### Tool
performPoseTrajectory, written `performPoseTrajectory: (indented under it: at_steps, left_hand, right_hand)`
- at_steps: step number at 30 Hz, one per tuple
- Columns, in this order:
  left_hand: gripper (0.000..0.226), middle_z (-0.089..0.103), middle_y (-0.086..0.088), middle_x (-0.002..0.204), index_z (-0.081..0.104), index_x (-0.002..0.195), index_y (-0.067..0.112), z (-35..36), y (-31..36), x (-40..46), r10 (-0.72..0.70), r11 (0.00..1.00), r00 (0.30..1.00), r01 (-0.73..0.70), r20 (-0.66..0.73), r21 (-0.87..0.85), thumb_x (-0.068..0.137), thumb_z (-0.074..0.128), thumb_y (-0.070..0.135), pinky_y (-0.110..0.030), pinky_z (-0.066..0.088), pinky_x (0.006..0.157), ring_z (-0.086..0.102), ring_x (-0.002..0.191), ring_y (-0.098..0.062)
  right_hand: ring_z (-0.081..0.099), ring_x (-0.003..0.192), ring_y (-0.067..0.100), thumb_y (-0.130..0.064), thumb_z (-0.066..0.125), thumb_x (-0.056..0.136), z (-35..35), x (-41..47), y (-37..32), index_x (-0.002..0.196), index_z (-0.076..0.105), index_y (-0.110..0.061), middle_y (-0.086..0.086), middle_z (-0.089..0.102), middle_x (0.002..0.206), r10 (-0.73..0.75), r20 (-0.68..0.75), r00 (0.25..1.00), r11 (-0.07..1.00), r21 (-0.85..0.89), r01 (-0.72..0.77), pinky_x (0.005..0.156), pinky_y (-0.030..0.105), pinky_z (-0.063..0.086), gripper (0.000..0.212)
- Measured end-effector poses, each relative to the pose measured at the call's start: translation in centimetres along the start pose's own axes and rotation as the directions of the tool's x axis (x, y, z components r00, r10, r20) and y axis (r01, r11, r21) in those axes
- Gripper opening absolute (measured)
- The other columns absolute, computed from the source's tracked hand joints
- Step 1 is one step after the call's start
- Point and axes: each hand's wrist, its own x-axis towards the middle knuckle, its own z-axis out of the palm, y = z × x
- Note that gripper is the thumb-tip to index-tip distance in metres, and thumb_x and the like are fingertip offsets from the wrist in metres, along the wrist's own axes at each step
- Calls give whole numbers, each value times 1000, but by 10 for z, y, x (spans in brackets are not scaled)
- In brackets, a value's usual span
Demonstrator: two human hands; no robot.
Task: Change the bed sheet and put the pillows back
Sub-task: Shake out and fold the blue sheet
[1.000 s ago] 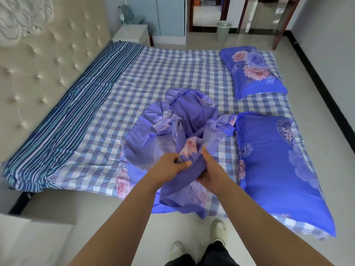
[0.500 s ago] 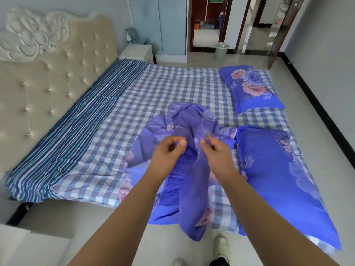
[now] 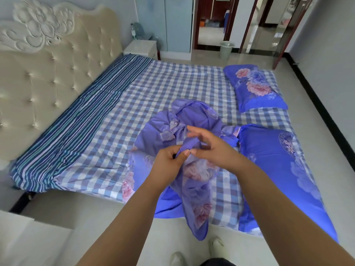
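Observation:
A crumpled purple floral sheet (image 3: 192, 120) lies bunched on the blue-and-white checked bed cover (image 3: 169, 87), one end hanging over the near bed edge. My left hand (image 3: 169, 162) grips a gathered fold of that sheet, lifting it. My right hand (image 3: 207, 144) hovers just right of the fold with fingers spread and partly curled, its fingertips at the cloth. Two blue floral pillows lie along the bed's right side: a far one (image 3: 255, 87) and a near, larger one (image 3: 278, 169).
A striped blue cloth (image 3: 80, 120) runs along the cream tufted headboard (image 3: 48, 79) on the left. A white nightstand (image 3: 140, 48) stands at the far corner, a bin (image 3: 226, 48) by the open doorway. Tiled floor lies at my feet.
Both hands rose with the sheet, then shifted. The right hand let go of its pinch and spread its fingers; the left hand keeps its hold on the fold.

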Motion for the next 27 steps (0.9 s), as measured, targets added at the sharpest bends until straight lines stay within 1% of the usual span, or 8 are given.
performPoseTrajectory:
  at_steps: [3, 5, 7, 10, 15, 21, 24, 27]
  left_hand:
    - [37, 34, 11, 51, 52, 55, 13, -8, 2, -4, -46, 998, 999, 46, -8, -49, 91, 62, 16, -20, 27, 51, 30, 52, -7]
    - [25, 56, 8, 59, 70, 67, 27, -10, 5, -7, -62, 990, 998, 57, -30, -129, 87, 67, 13, -15, 39, 58, 47, 57, -5]
    - [19, 69, 13, 74, 73, 89, 29, -9, 9, -11, -71, 986, 993, 56, -96, -156, 82, 72, 11, -11, 45, 66, 59, 67, 1]
    - [32, 67, 17, 93, 62, 96, 37, -4, 7, -11, -12, 998, 980, 1, -197, -56, 79, 76, 14, -7, 45, 71, 60, 79, 11]
    - [30, 61, 8, 95, 59, 98, 33, 18, 2, -11, 7, 990, 988, 15, -156, 139, 73, 71, 44, -35, 52, 75, 61, 86, -11]
    - [8, 67, -3, 91, 68, 93, 12, 30, 18, -12, 17, 996, 931, -47, -364, -73, 90, 61, 15, -32, 51, 78, 63, 85, -17]
    - [17, 63, -5, 80, 67, 85, 6, 36, 28, -13, 71, 984, 949, -116, -308, -132, 90, 57, 19, -24, 47, 69, 58, 74, -12]
    - [19, 59, -3, 77, 67, 79, 5, 38, 41, -13, 98, 957, 960, -163, -262, -240, 90, 59, 19, -24, 42, 69, 52, 73, -13]
  right_hand:
    - [58, 78, -7, -2, 65, 86, -5, 12, -9, 96, 64, -24, -11, 66, 91, -15, 17, 1000, 999, -37, 15, 73, 12, 46, 24]
    - [54, 63, -7, 3, 62, 86, -2, 19, -9, 85, 63, -20, -14, 62, 71, -37, -32, 999, 999, -41, 35, 66, 10, 41, 23]
    - [52, 66, -4, -2, 61, 88, 3, 23, -6, 82, 61, -22, -9, 61, 74, -64, -101, 993, 997, -54, 59, 69, 15, 43, 21]
    - [52, 74, 10, -6, 57, 92, 10, 26, -1, 80, 58, -22, 6, 62, 80, -93, -122, 988, 996, -21, 91, 73, 26, 42, 20]
    - [44, 63, -1, -7, 48, 97, 6, 31, 2, 79, 53, -14, -4, 52, 70, -81, -103, 991, 996, -49, 76, 66, 21, 37, 20]
    - [33, 57, 11, -11, 57, 92, -18, 31, 6, 72, 44, 6, 3, 34, 60, -32, 0, 999, 999, 31, 32, 58, 28, 31, 29]
    - [47, 67, 12, -11, 61, 86, -33, 30, 3, 72, 52, 8, 5, 50, 73, -10, 39, 999, 993, 116, 6, 69, 34, 41, 25]
    - [54, 118, 5, -22, 72, 76, -43, 31, 5, 71, 62, -14, -9, 59, 127, 16, 159, 987, 958, 279, -61, 102, 33, 41, 14]
